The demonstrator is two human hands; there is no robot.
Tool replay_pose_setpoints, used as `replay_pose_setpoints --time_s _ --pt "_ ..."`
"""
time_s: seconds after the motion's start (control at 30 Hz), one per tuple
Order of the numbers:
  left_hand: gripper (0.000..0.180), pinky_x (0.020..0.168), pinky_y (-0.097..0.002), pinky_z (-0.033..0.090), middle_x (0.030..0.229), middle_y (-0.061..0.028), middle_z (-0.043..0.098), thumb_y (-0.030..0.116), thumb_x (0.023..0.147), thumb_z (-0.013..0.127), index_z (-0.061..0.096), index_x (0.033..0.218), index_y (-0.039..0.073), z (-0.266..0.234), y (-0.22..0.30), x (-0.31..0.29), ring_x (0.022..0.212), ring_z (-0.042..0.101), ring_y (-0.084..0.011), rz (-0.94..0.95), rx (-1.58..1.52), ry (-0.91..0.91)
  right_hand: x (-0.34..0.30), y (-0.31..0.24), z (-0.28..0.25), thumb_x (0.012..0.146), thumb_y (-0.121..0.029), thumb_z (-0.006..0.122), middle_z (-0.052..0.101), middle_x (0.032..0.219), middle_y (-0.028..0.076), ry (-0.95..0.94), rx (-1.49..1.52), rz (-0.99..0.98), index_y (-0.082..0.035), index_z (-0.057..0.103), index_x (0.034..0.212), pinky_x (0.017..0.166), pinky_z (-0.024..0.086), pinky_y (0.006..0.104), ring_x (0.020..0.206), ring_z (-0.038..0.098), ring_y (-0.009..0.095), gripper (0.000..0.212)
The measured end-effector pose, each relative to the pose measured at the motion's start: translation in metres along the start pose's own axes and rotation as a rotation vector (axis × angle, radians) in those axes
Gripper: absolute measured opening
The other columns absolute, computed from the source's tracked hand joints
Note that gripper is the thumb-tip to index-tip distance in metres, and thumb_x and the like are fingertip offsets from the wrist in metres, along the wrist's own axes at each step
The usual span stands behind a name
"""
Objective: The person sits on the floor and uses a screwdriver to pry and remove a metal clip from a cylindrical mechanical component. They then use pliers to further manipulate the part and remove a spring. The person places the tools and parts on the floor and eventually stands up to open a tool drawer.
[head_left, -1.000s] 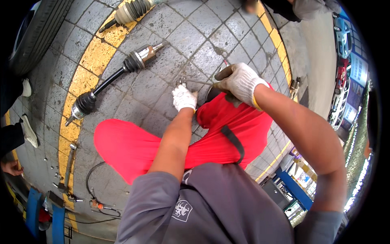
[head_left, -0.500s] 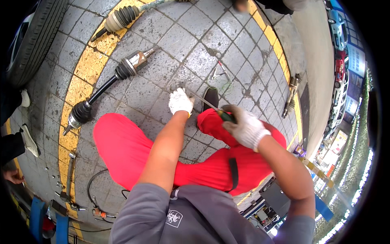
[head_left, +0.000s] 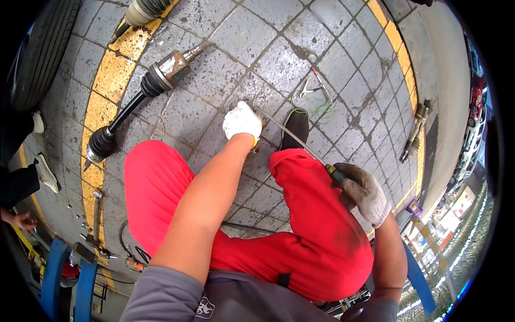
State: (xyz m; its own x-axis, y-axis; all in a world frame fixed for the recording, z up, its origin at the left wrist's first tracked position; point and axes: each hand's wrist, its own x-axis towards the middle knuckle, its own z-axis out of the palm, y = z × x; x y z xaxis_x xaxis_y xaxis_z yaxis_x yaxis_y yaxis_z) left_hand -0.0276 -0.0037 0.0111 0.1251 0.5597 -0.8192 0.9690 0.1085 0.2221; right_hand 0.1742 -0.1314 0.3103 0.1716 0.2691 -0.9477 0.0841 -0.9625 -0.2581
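Observation:
My right hand, in a stained white work glove, is closed round the green handle of a long screwdriver. Its thin metal shaft slants up and left across my dark shoe, and its tip end reaches close to my left hand. That hand, in a cleaner white glove, is curled low over the tiled floor. Bits of metal show at its upper edge and below the wrist, but its grip is mostly hidden. A drive axle with black rubber boots lies to the left.
A second axle's boot sits at upper left beside a tyre. A wire with a red-tipped clip lies beyond my shoe. Another shaft part rests at right. Tools, including a long bar, and blue stands are lower left, near another person's feet.
My right hand has drawn back right and down with the screwdriver, away from my left hand, so more shaft shows. The whole view has shifted slightly.

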Motion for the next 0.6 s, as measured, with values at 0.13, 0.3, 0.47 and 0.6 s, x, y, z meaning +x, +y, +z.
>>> replay_pose_setpoints --time_s 0.13,0.3,0.47,0.6 --pt "0.060 0.103 -0.0480 0.056 0.124 -0.0247 0.075 0.050 0.095 0.069 0.065 0.129 0.001 -0.006 0.005 -0.005 0.118 0.073 -0.0401 0.014 0.005 0.006 0.008 0.016 0.002 0.100 -0.016 0.067 0.069 0.097 0.003 0.002 0.036 -0.047 0.003 0.060 0.144 0.058 0.051 0.0262 0.068 0.059 0.008 0.048" --pt "0.061 0.104 -0.0473 0.055 0.126 -0.0259 0.074 0.052 0.096 0.068 0.065 0.130 0.001 -0.009 0.005 -0.007 0.120 0.071 -0.0402 0.008 0.007 0.010 0.021 0.028 -0.002 0.097 -0.015 0.072 0.067 0.088 0.001 -0.023 0.113 -0.068 0.005 0.062 0.142 0.053 0.047 0.0253 0.062 0.058 0.008 0.050" --pt "0.062 0.105 -0.0466 0.055 0.127 -0.0264 0.073 0.052 0.096 0.069 0.065 0.131 0.002 -0.008 0.006 -0.008 0.122 0.070 -0.0400 0.006 -0.047 0.020 0.020 0.026 0.001 0.097 -0.016 0.072 0.068 0.089 0.001 -0.017 0.137 -0.062 0.006 0.062 0.142 0.051 0.046 0.0248 0.062 0.057 0.006 0.051" --pt "0.062 0.105 -0.0473 0.055 0.127 -0.0265 0.073 0.052 0.095 0.070 0.064 0.132 0.002 -0.007 0.003 -0.011 0.122 0.070 -0.0408 0.002 -0.057 0.023 0.018 0.026 0.003 0.096 -0.015 0.072 0.068 0.090 0.001 -0.025 0.149 -0.080 0.005 0.062 0.142 0.051 0.045 0.0238 0.060 0.057 0.006 0.051"
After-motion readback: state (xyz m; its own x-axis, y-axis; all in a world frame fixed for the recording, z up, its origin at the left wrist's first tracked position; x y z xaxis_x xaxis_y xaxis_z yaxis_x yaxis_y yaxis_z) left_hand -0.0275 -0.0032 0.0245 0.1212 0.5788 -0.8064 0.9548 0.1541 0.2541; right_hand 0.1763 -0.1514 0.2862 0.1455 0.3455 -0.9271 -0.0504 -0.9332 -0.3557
